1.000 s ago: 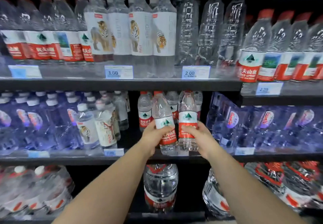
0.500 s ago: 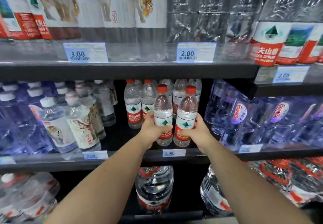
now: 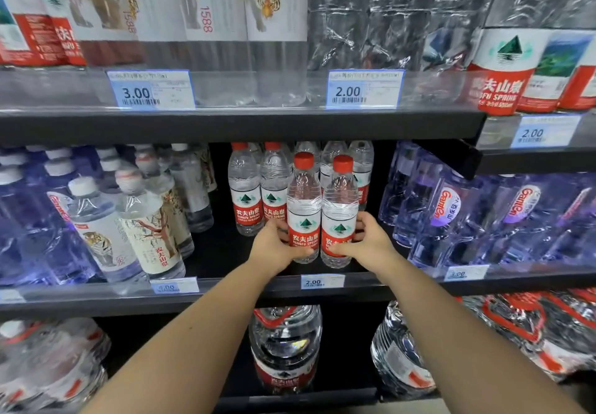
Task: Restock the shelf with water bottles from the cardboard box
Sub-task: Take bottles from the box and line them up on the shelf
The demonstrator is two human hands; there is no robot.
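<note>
Two small red-capped, red-labelled water bottles stand upright side by side on the middle shelf (image 3: 225, 287). My left hand (image 3: 274, 247) grips the left bottle (image 3: 303, 200) around its label. My right hand (image 3: 367, 242) grips the right bottle (image 3: 340, 204) the same way. Several matching bottles (image 3: 245, 194) stand in rows behind them, deeper in the shelf. The cardboard box is out of view.
Tiger-label bottles (image 3: 148, 226) and blue shrink-wrapped packs (image 3: 29, 220) crowd the left of the middle shelf; blue packs (image 3: 483, 213) fill the right. The upper shelf (image 3: 242, 123) hangs close above. Large jugs (image 3: 285, 346) sit below.
Both hands have pushed the two bottles deeper onto the middle shelf, from its front edge toward the rows behind. The camera has moved closer and lower.
</note>
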